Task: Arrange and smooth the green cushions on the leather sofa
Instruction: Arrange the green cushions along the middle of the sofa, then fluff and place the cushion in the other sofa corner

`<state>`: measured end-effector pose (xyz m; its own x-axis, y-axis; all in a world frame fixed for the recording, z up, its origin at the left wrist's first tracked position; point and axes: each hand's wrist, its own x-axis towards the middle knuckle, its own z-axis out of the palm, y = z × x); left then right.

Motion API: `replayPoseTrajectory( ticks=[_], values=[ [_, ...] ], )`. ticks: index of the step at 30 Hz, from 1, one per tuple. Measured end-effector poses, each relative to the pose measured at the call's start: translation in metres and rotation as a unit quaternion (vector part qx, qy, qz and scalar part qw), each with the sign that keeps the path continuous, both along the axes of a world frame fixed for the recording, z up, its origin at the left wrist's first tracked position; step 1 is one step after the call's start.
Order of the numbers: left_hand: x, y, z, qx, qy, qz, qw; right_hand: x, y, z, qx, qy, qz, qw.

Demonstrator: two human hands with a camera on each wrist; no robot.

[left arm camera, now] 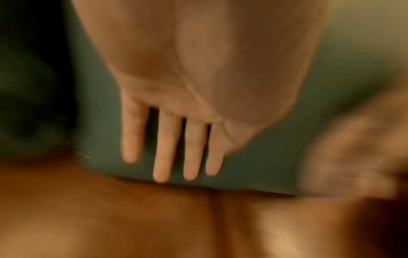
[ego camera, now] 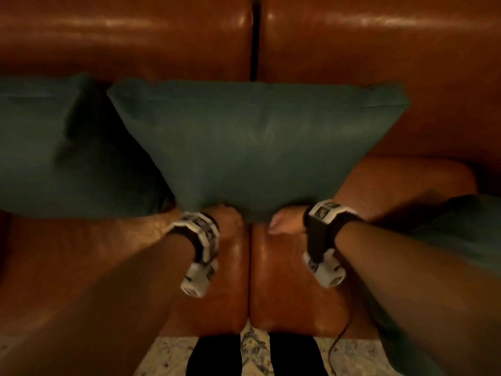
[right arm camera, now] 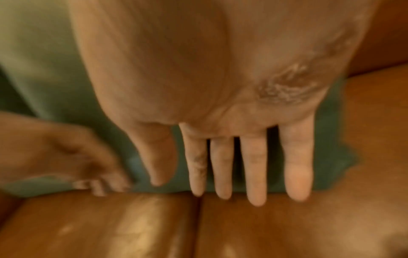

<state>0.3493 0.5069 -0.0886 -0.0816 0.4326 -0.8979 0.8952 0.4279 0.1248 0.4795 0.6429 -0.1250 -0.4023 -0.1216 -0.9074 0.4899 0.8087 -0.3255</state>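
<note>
Dim warm light; wrist views motion-blurred, soft.

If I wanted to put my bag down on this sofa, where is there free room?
The bare leather seat in front of the middle cushion, around both forearms, is free, as is the patch right of it. It is crowded on the left, where a second cushion sits, and at the cushion's lower edge, under the left hand and right hand.

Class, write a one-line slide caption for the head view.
Both hands, left hand and right hand, press the middle green cushion on the leather sofa.
</note>
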Motion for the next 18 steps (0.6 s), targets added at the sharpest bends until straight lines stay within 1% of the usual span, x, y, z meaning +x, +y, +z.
replayPoseTrajectory(
  ticks=[1, 2, 3, 4, 5, 6, 7, 8, 9, 10, 11, 12, 13, 14, 15, 17, 18],
  values=[
    [-0.02, -0.015, -0.024, 0.002, 0.008, 0.012, 1.0, 0.009, 0.02, -0.002, 0.003, -0.034, -0.01, 0.999],
    [-0.04, -0.033, -0.041, -0.002, 0.047, 0.024, 0.999, 0.018, 0.038, 0.0, 0.015, -0.04, -0.014, 0.999],
    [-0.055, -0.048, -0.049, -0.011, 0.098, 0.044, 0.994, 0.033, 0.057, 0.0, 0.024, -0.029, -0.032, 0.999],
    [-0.065, -0.062, -0.044, -0.003, 0.126, 0.09, 0.988, 0.046, 0.072, -0.003, 0.075, -0.032, -0.036, 0.996],
    [-0.066, -0.074, -0.031, 0.016, 0.132, 0.144, 0.981, 0.06, 0.086, -0.007, 0.115, -0.019, -0.051, 0.992],
    [-0.064, -0.085, -0.025, 0.03, 0.148, 0.181, 0.972, 0.072, 0.097, -0.001, 0.154, -0.005, -0.048, 0.987],
    [-0.058, -0.096, -0.016, 0.041, 0.16, 0.219, 0.962, 0.084, 0.104, 0.005, 0.179, 0.028, -0.085, 0.98],
    [-0.052, -0.11, -0.016, 0.046, 0.157, 0.26, 0.952, 0.093, 0.108, 0.019, 0.189, 0.048, -0.13, 0.972],
    [-0.042, -0.126, -0.013, 0.043, 0.137, 0.301, 0.943, 0.104, 0.11, 0.029, 0.196, 0.064, -0.166, 0.965],
    [-0.031, -0.146, -0.015, 0.048, 0.113, 0.342, 0.932, 0.114, 0.106, 0.038, 0.204, 0.088, -0.193, 0.956],
    [-0.02, -0.167, -0.021, 0.041, 0.092, 0.383, 0.918, 0.123, 0.099, 0.048, 0.19, 0.104, -0.224, 0.95],
    [-0.01, -0.188, -0.03, 0.043, 0.075, 0.422, 0.902, 0.131, 0.089, 0.054, 0.168, 0.104, -0.25, 0.948],
    [0.003, -0.206, -0.034, 0.031, 0.056, 0.461, 0.885, 0.139, 0.073, 0.061, 0.123, 0.099, -0.281, 0.947],
    [0.017, -0.225, -0.04, 0.017, 0.035, 0.486, 0.873, 0.147, 0.058, 0.064, 0.088, 0.096, -0.281, 0.951],
    [0.031, -0.237, -0.041, -0.006, 0.022, 0.493, 0.87, 0.154, 0.042, 0.066, 0.058, 0.097, -0.274, 0.955],
    [0.058, -0.255, -0.042, -0.034, 0.0, 0.515, 0.857, 0.168, 0.009, 0.062, 0.04, 0.105, -0.219, 0.969],
    [0.069, -0.261, -0.04, -0.035, -0.004, 0.516, 0.856, 0.174, -0.009, 0.062, 0.042, 0.121, -0.179, 0.975]
  ],
)
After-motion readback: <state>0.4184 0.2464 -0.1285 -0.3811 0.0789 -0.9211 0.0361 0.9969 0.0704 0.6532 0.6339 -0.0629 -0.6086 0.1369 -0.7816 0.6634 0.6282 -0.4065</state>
